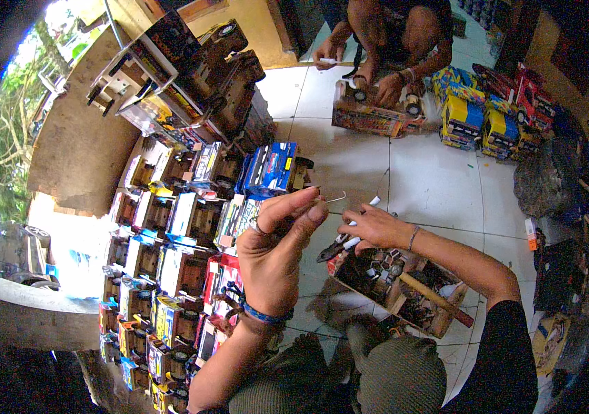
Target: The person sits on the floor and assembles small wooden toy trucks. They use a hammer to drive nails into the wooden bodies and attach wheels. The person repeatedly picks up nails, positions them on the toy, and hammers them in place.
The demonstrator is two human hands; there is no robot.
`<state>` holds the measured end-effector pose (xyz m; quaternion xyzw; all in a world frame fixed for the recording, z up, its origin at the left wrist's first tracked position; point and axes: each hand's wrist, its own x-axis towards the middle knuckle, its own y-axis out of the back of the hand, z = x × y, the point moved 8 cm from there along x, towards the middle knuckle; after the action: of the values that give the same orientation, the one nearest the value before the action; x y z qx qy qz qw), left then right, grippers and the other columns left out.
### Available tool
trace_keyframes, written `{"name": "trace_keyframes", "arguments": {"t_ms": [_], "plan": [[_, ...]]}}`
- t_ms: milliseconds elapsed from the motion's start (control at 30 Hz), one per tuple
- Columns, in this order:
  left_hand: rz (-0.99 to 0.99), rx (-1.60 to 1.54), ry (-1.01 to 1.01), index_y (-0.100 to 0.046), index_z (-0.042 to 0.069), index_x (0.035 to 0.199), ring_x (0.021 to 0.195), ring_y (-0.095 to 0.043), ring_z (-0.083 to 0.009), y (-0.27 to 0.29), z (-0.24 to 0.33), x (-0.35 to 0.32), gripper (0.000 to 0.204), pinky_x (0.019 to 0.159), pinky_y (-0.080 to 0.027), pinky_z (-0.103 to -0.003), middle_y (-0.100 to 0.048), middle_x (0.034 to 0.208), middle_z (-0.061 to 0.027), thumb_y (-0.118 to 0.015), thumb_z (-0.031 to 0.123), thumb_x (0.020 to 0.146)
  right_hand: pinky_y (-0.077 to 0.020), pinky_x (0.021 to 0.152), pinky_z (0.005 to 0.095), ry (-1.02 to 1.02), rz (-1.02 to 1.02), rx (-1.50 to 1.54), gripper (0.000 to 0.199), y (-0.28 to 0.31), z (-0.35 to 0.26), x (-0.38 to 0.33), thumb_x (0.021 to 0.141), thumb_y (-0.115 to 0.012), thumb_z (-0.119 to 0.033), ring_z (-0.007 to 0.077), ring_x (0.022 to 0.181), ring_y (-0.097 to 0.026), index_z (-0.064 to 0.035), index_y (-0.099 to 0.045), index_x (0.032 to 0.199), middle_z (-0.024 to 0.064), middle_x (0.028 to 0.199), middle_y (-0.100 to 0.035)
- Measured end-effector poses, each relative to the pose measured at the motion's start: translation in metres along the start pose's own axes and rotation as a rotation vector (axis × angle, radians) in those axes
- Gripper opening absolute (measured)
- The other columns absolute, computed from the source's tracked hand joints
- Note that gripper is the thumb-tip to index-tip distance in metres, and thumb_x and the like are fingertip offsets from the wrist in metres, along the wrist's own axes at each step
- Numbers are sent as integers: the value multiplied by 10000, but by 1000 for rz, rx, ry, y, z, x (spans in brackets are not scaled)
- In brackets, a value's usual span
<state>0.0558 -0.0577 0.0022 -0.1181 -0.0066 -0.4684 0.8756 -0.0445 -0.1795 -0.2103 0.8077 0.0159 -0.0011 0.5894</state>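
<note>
My left hand (pixel 270 255) is raised in the middle of the view. Its thumb and forefinger pinch a thin metal wire (pixel 336 199) whose free end curves into a hook. To its right, my right hand (pixel 377 228) is closed around pliers (pixel 330 251) with white handles and dark jaws. The jaws point left and are apart from the wire. Beneath the right forearm is an open wooden box (pixel 377 303) of small metal parts, and a hammer (pixel 436 299) with a wooden handle lies across it.
Rows of toy trucks (pixel 183 214) fill the left side, with larger ones stacked behind. Across the tiled floor (pixel 432 186), another person's hands (pixel 387 90) handle a toy truck (pixel 370 117). Yellow-and-blue toy trucks (pixel 461 117) and a dark bag (pixel 546 179) are at right.
</note>
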Motion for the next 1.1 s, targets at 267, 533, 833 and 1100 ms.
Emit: {"name": "trace_keyframes", "arguments": {"t_ms": [267, 533, 833, 1100], "plan": [[-73, 194, -92, -717, 53, 1118, 901, -647, -132, -5, -9, -3, 249, 827, -510, -270, -703, 980, -63, -725, 61, 869, -480, 816, 299, -483, 299, 648, 538, 115, -16, -67, 807, -758, -453, 210, 955, -640, -79, -636, 1174, 71, 1092, -642], [-300, 23, -93, -717, 56, 1090, 910, -683, -174, -58, -31, -22, 224, 809, -537, -314, -717, 999, -89, -731, 134, 880, -454, 697, 263, -541, 779, 983, 253, 157, -77, -121, 979, -621, -262, 128, 782, -574, -28, -543, 1029, 75, 879, -628], [-339, -75, -48, -695, 29, 1110, 896, -671, -116, -56, -20, -24, 230, 793, -544, -285, -722, 947, -66, -712, 137, 908, -455, 694, 268, -451, 873, 967, 268, 166, -85, -123, 1012, -562, -266, 136, 767, -565, -11, -562, 1092, 99, 899, -657], [-171, 310, -321, -687, 34, 1165, 943, -666, -120, 70, 44, 22, 275, 859, -534, -279, -718, 1029, -56, -692, 172, 927, -489, 770, 414, -782, 36, 252, 477, 80, -88, -193, 857, -732, -191, 332, 851, -646, -18, -527, 1252, 164, 1022, -652]]}}
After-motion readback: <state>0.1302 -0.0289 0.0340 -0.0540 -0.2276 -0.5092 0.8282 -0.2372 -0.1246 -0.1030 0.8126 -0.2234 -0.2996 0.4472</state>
